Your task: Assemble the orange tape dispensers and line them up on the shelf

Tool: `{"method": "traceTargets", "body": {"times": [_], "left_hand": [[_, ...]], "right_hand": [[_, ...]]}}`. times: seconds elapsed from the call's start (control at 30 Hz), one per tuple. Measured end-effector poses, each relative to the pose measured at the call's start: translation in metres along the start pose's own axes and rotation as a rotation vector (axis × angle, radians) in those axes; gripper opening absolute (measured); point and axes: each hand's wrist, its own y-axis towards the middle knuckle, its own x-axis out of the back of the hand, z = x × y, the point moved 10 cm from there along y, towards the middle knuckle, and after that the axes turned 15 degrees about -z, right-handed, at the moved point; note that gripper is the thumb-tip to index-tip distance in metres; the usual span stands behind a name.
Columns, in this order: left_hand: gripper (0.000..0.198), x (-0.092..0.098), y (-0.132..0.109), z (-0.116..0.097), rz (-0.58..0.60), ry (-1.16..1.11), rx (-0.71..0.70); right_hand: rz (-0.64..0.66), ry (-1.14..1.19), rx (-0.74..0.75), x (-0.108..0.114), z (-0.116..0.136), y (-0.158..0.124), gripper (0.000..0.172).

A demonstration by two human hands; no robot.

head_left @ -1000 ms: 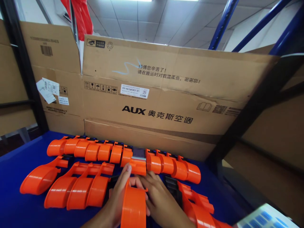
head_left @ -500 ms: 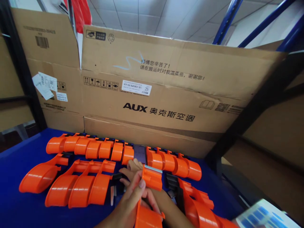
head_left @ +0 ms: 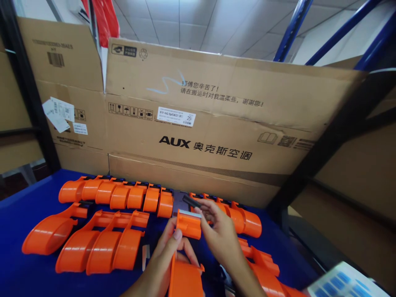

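The left hand (head_left: 168, 258) clasps an orange tape dispenser (head_left: 188, 225) over the blue table (head_left: 18, 272). The right hand (head_left: 221, 237) pinches a black strip (head_left: 191, 201) near its toothed edge. Other dispensers (head_left: 102, 243) crowd both sides.

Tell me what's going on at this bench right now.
A person is working on an orange plastic tape dispenser. The left hand grips it upright, toothed cutter end up. The right hand pinches a small black plastic strip just above that end. More orange dispensers lie in rows on the blue table, in front of a brown cardboard box.
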Motion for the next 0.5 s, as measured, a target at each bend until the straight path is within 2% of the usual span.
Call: {"method": "traceTargets", "body": {"times": [0.07,0.13,0.2,0.33,0.5], "left_hand": [[0.054,0.007,0.004,-0.004,-0.07,0.048,-0.072],[0.052,0.012,0.008,-0.008,-0.123,0.074,-0.139],[0.052,0.014,0.009,-0.009,-0.15,0.101,-0.171],[0.055,0.015,0.01,-0.006,-0.177,0.176,-0.171],[0.056,0.018,0.01,-0.001,-0.189,0.163,-0.141]], "right_hand": [[-0.148,0.033,-0.012,0.024,-0.001,0.001,0.028],[-0.214,0.025,0.041,0.039,0.008,-0.001,0.025],[-0.163,-0.025,0.143,0.041,0.024,-0.004,0.02],[0.056,-0.083,0.309,0.028,0.048,-0.015,0.019],[0.071,-0.084,0.313,0.025,0.05,-0.018,0.021]]}}
